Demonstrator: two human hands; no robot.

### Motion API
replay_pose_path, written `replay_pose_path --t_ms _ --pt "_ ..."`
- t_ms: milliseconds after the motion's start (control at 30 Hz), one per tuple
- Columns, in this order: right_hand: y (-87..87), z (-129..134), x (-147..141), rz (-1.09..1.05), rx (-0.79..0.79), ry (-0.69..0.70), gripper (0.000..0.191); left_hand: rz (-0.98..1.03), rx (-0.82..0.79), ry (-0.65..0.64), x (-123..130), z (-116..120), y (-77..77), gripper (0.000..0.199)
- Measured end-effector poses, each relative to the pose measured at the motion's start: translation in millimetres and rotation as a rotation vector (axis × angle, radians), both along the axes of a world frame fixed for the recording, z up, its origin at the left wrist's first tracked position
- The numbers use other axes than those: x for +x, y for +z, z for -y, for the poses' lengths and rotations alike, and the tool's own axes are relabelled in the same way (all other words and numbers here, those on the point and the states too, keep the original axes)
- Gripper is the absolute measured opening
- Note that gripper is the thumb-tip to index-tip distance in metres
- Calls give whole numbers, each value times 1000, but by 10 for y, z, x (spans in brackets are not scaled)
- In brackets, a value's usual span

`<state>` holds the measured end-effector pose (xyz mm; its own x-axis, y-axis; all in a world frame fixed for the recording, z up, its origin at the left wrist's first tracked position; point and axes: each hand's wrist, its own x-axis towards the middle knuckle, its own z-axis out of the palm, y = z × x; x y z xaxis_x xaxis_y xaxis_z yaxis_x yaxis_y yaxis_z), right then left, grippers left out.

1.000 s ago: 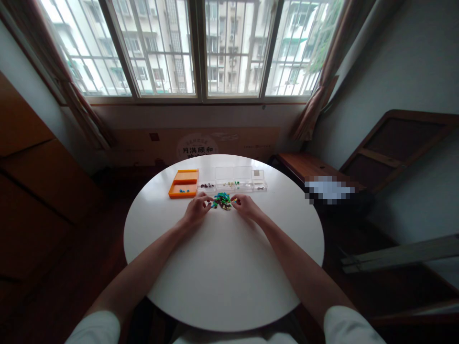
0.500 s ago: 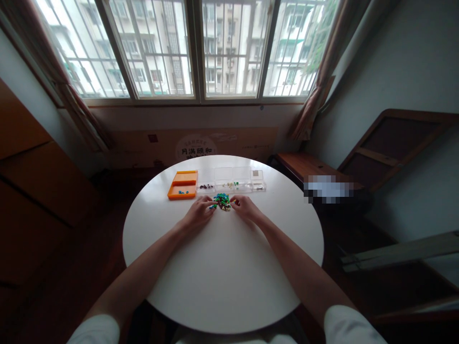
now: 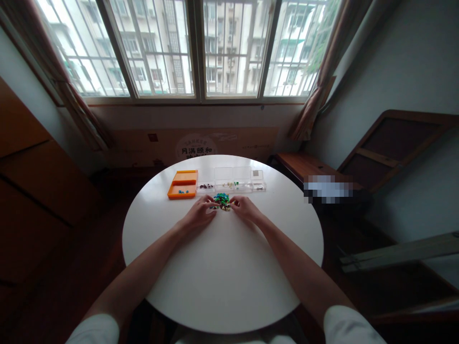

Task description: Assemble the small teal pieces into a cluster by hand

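A small heap of mixed beads or tiny bricks (image 3: 222,198), blue, green, dark and cream, lies on the round white table (image 3: 222,267). At the heap's left edge is my left hand (image 3: 201,209), its thumb and fingers apart, the fingertips among the loose pieces. My right hand (image 3: 245,208) rests against the right side, fingers curled and pinched together; whatever is between the fingertips is too small to name. Just behind the heap stand an orange box (image 3: 182,195) with several blue pieces and a clear compartment box (image 3: 247,188) holding dark, cream and green pieces.
The clear box's lids (image 3: 224,174) stand open toward the window. A cardboard panel (image 3: 143,148) is behind the table below the window. To the right are a wooden bench (image 3: 301,163) and a leaning wooden frame (image 3: 394,148).
The left fingers have shifted slightly over the heap's near-left edge, where a few pieces have moved. My right hand stays almost in place.
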<state>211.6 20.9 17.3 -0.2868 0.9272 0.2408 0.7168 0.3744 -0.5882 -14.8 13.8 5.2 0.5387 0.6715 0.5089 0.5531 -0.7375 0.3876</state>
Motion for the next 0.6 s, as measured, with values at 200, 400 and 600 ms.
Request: replay_pose_path --t_ms 200,400,600 --pt "2 13 5 9 0 -1 20 24 9 -19 -1 -3 -9 29" --pt "17 27 -4 18 -11 2 21 43 22 -34 6 -18 -38 23" --pt "43 45 -14 14 -10 -1 20 14 6 -64 10 19 18 15"
